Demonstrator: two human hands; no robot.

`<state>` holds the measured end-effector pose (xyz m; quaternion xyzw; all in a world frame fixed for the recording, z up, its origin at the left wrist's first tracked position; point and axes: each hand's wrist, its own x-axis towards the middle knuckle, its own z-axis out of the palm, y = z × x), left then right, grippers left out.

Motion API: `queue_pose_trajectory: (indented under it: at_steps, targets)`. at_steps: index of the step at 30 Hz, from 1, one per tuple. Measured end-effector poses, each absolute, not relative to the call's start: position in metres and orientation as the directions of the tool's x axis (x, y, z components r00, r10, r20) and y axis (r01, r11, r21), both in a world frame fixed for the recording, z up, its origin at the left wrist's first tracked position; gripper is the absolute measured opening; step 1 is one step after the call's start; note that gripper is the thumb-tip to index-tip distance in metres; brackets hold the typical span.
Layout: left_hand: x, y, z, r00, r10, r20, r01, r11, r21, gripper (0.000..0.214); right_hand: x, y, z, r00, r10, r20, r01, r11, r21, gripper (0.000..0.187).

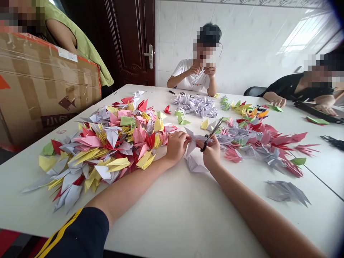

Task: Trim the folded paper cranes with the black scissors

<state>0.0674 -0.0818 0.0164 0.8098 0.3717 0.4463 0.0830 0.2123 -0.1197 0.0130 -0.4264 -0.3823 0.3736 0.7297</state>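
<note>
My left hand (177, 145) pinches one side of a white folded paper crane (191, 143). On the other side my right hand (211, 149) has its fingers closed on the crane's edge, and the same hand carries a pair of scissors (215, 129). The scissor blades point up and away to the right, clear of the paper. Just below the hands, another white paper crane (195, 165) lies on the table. A large heap of coloured paper cranes (129, 138) spreads to the left, and a second heap (258, 139) lies to the right.
Across the white table (166, 222) sits a person in a white shirt (185, 70), behind a pile of pale cranes (197, 104). Another person in dark clothes (285, 86) works at the right. A cardboard box (48, 82) stands at the left edge, with a person in green behind it.
</note>
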Motion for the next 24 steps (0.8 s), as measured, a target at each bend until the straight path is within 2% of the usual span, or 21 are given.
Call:
queue_pose_trajectory:
  at_steps: [12,24]
  targets:
    - [0.0735,-0.0819,0.014,0.345,0.785,0.514,0.669,-0.59,0.452,0.007,0.2066,-0.1238,0.0147,0.4,0.865,0.302,-0.103,0.37,-0.923,0.05]
    - [0.0715,-0.0843,0.0159,0.347,0.829,0.438,0.66,-0.548,0.514,0.014,0.2075,-0.1221,0.0086,0.419,0.869,0.262,-0.138,0.347,-0.928,0.046]
